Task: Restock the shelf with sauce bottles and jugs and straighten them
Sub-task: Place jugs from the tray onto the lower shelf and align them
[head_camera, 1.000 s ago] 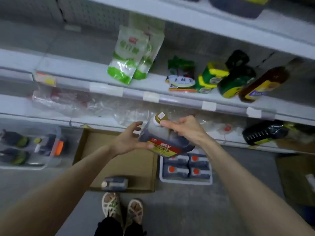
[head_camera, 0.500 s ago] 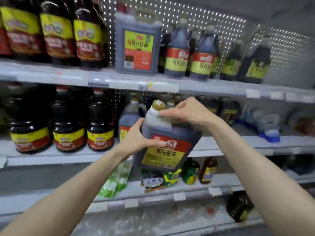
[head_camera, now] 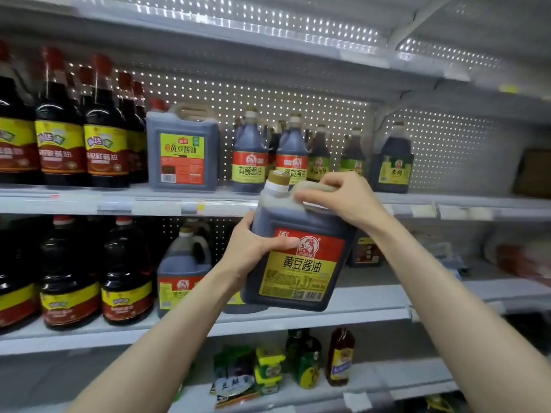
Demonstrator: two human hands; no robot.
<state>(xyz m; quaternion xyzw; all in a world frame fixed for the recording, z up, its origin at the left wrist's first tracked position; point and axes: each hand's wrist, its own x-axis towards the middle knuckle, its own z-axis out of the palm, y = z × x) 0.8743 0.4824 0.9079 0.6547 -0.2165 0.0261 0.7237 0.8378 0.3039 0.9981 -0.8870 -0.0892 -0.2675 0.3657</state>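
Jug (head_camera: 301,269) tilted before shelf (head_camera: 372,307) | left hand (head_camera: 256,248) grips its side | right hand (head_camera: 346,201) curled round handle (head_camera: 311,186)

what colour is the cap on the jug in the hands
The jug has a gold cap; the head view shows it.

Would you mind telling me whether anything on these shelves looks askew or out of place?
Yes: the packets on the bottom shelf lie jumbled and leaning, and the held jug is tilted, not yet shelved.
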